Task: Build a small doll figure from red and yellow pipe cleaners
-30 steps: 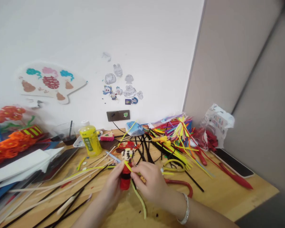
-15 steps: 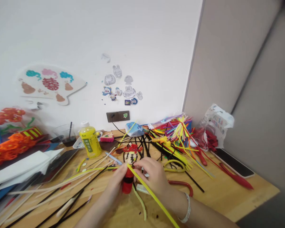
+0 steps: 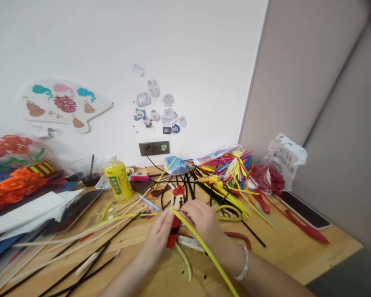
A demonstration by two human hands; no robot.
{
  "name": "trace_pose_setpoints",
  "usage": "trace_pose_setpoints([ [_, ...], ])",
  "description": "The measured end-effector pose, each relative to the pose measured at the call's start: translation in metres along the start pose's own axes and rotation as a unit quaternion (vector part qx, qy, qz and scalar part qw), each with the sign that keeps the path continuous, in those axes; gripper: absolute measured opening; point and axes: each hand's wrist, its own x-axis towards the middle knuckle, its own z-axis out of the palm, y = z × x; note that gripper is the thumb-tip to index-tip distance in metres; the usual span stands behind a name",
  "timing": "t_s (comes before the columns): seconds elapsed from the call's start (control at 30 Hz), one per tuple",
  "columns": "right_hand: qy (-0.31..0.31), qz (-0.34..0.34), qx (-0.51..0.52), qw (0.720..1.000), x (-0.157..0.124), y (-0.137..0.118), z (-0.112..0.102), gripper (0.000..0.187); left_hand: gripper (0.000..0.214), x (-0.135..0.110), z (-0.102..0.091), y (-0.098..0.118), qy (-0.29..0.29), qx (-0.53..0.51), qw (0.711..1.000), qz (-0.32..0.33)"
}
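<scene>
A small doll (image 3: 173, 231) with a red body, black belt, pale head and red headpiece is held upright just above the table. My left hand (image 3: 160, 231) is closed round its side, thumb near the neck. My right hand (image 3: 202, 220) is closed at the doll's other side, fingers bent by its neck. From between the hands a long yellow pipe cleaner (image 3: 204, 246) runs over my right hand toward the lower right. Its near end lies at the doll's neck by my fingertips. A pale yellow-green pipe cleaner (image 3: 185, 260) lies on the table below.
A yellow bottle (image 3: 118, 181) stands left of the doll. Many coloured pipe cleaners (image 3: 235, 165) pile up at the back right. Black and cream strands cover the left side. A phone (image 3: 306, 210) and red-handled tool (image 3: 307, 229) lie right. A hot glue gun (image 3: 210, 180) rests behind.
The doll has turned, so its face and headpiece now point more to the side. Both hands have shifted slightly right with it. The yellow pipe cleaner bends more.
</scene>
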Motion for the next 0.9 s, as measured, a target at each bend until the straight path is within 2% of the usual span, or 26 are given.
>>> trace_pose_setpoints([
  [0.23,0.011,0.016,0.029,0.999,-0.001,0.002,0.002,0.026,0.038,-0.001,-0.001,-0.008,-0.016,0.065,0.997,0.028],
  [0.37,0.013,0.03,0.055,0.998,0.0,0.003,0.003,0.025,0.036,-0.002,-0.002,-0.009,-0.031,0.052,0.998,0.035],
  [0.53,-0.02,0.09,0.162,0.982,0.002,0.005,-0.001,0.023,0.03,0.001,-0.003,-0.003,-0.022,0.014,1.0,0.011],
  [0.63,-0.072,0.133,0.256,0.955,0.005,0.007,-0.005,0.027,0.025,0.003,-0.007,-0.002,-0.016,0.028,0.999,0.021],
  [0.77,-0.173,0.241,0.39,0.872,0.007,0.008,-0.006,0.022,0.02,0.005,-0.011,-0.006,-0.025,0.084,0.995,0.049],
  [0.83,-0.186,0.283,0.421,0.841,0.006,0.01,-0.004,0.02,0.021,0.006,-0.012,-0.008,-0.025,0.114,0.992,0.052],
  [0.9,-0.182,0.294,0.435,0.831,0.006,0.012,-0.001,0.02,0.022,0.007,-0.012,-0.008,-0.033,0.125,0.99,0.05],
])
